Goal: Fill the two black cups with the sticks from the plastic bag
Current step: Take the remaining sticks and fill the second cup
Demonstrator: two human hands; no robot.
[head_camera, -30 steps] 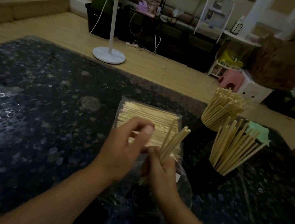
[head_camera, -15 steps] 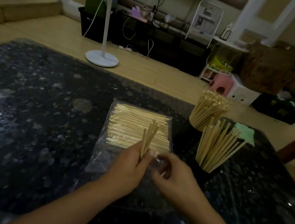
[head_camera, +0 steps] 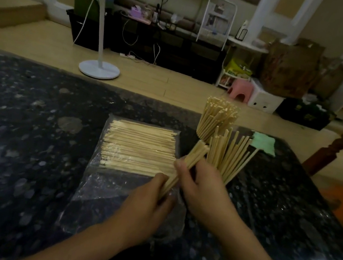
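Bundle of sticks point(head_camera: 193, 159) now in both hands point(head_camera: 178, 190), tilted cupward

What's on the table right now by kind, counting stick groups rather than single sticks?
Black cups holding sticks: 2, far cup and near cup, both mostly hidden.
Plastic bag of sticks: 1.
Loose bundle of sticks: 1, held by left hand and right hand.
Green cloth: 1.
Total: 5.

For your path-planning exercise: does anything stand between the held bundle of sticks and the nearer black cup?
Nothing visible does. The bundle, held by both hands, tilts toward the nearer cup's sticks, with only open air between.
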